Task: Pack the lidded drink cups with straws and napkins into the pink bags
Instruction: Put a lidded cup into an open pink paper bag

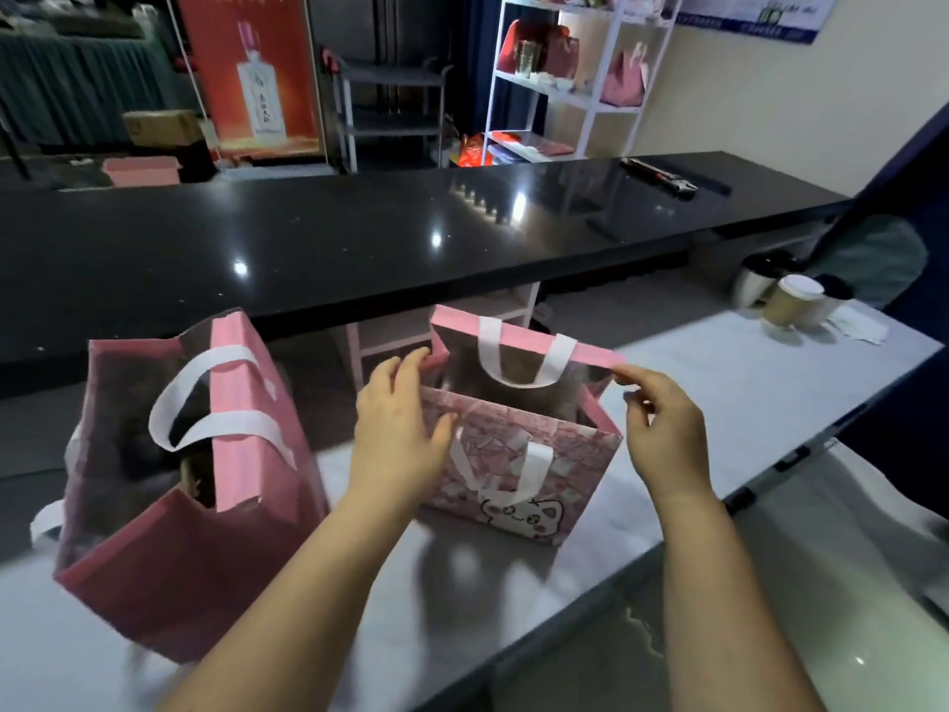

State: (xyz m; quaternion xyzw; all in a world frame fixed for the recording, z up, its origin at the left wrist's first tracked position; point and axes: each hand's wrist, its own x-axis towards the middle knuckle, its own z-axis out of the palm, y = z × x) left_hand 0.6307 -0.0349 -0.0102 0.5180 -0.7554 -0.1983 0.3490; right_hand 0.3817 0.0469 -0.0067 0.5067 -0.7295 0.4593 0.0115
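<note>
**Pink bags, two, on counter [719, 382]**

Small bag [518, 475]: cartoon cat print, stands centre.
Left hand [398, 429]: fingers straight, touches its left rim.
Right hand [662, 423]: pinches its rear rim corner.
Large bag [195, 557]: just left.
Cups [791, 300], napkins [857, 323]: far right.
Poster [257, 69]: writing too blurred to read.

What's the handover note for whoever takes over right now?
Left hand: straight fingers against the left side of the cat-print bag.
Right hand: pinches its far right rim corner, spreading it open.
Plain pink bag stands to the left, contents too dark to tell.
White-lidded brown cup and napkins sit far right on the white counter.
Nothing confirmed packed. Left to do: load cup, napkins and straw; no straw seen.
</note>
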